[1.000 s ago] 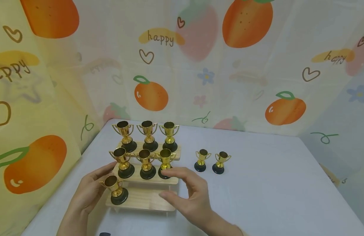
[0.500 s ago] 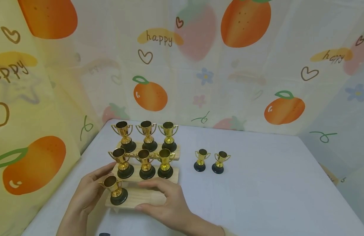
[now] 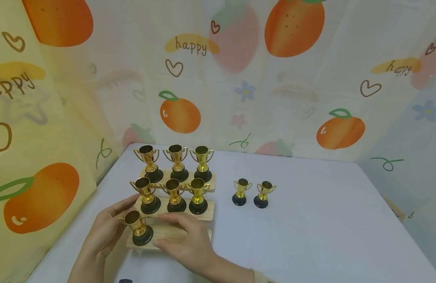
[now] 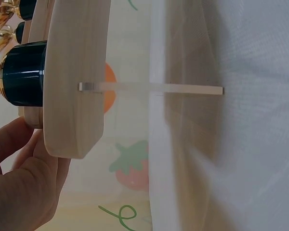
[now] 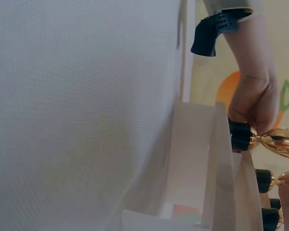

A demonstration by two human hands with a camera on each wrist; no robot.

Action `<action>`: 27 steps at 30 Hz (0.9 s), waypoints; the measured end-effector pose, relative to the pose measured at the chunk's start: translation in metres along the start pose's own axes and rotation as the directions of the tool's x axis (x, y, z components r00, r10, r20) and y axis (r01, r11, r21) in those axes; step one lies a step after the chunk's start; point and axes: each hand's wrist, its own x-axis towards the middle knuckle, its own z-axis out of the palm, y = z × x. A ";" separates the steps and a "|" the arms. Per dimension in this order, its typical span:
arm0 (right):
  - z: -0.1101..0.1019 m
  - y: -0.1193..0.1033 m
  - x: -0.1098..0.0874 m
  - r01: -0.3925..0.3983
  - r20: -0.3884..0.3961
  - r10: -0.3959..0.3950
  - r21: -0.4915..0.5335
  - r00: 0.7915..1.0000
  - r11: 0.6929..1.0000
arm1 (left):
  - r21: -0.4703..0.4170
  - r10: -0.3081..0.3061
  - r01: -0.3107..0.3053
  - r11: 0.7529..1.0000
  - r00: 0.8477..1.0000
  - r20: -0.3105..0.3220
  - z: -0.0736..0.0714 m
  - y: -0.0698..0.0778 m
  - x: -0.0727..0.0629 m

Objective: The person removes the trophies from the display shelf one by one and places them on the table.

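Observation:
In the head view, a three-tier wooden display stand (image 3: 200,215) bears gold trophy cups on black bases. Three stand on the top tier, three on the middle, and one trophy (image 3: 142,234) sits at the left end of the bottom tier. My left hand (image 3: 106,228) grips the stand's left side; its thumb meets a shelf edge in the left wrist view. Over the bottom tier is my right hand (image 3: 189,239), just right of that trophy, thumb and fingers spread apart with nothing between them. Part of the bottom shelf is hidden behind it.
Two smaller trophies, the left one (image 3: 240,192) and the right one (image 3: 263,194), stand on the white tabletop (image 3: 320,220) right of the stand. A fruit-print cloth (image 3: 218,94) hangs behind and along the sides. A small dark object (image 3: 126,280) shows at the bottom edge.
My right hand has moved left and slightly down, from the right end of the stand to beside the bottom-tier trophy. The left hand and the trophies have stayed in place.

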 end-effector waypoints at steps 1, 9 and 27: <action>0.001 0.001 0.000 -0.003 -0.003 0.003 -0.002 1.000 1.000 | 0.003 -0.002 0.002 1.000 1.000 0.000 0.000 0.000 0.000; 0.012 0.007 0.003 -0.015 0.002 0.015 -0.037 1.000 0.999 | 0.018 -0.025 0.026 1.000 1.000 -0.012 0.000 0.000 -0.001; 0.021 0.009 0.008 -0.173 0.017 0.173 0.020 0.985 0.985 | 0.050 -0.016 0.016 0.999 1.000 -0.005 0.000 0.002 0.001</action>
